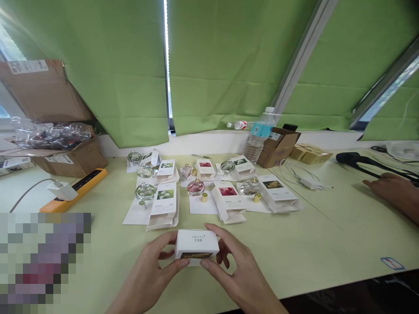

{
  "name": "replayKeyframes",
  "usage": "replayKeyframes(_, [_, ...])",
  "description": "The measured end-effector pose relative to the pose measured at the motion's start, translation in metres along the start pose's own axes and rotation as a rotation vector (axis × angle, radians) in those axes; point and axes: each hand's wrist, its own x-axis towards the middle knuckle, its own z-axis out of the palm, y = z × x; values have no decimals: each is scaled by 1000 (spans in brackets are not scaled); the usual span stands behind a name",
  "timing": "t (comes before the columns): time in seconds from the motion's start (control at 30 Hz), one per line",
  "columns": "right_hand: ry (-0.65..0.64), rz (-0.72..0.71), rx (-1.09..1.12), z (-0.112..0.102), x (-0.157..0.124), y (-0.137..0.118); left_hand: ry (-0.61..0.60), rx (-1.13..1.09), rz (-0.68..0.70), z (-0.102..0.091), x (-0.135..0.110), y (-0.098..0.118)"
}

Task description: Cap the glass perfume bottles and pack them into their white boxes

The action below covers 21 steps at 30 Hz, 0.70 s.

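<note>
Between my two hands is a small white carton [197, 243] with dark lettering on its end and a dark picture on the side facing me. My left hand [160, 261] grips its left side, and my right hand [231, 261] closes on its right side. Beyond it stand several glass perfume bottles, among them a pink one [196, 187] and a clear one [145, 191]. Opened white cartons lie beside them, one with a green picture [164, 201], one with a red picture [227, 198]. Gold caps, such as this cap [204, 197], stand near the bottles on white paper.
An orange power strip [75, 189] with a white charger [62, 190] lies left, before a cardboard box [70, 159] of plastic bottles. A large water bottle [260, 135] and a brown box [278, 146] stand behind. Another person's hand [393, 192] rests at right near a black device [356, 161].
</note>
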Motion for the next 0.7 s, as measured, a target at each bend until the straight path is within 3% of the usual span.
replayKeyframes(0.13, [-191,-19,46,-20,23,-23,-24,54,57,-6,9,7])
replayKeyframes(0.2, [-209,-53,28,-29,34,-29,-37,63,91,-12,17,11])
replayKeyframes(0.37, [0,-186,-139,-58,79,-35,84,94,166,-32,39,10])
replayKeyframes(0.5, [146,-203,-250,-75,164,-28,139,151,127,-37,50,-3])
replayKeyframes(0.6, [223,-205,-357,-70,246,-9,116,305,344,-30,54,-17])
replayKeyframes(0.7, [165,-164,-406,-52,316,16,163,595,479,-21,54,-30])
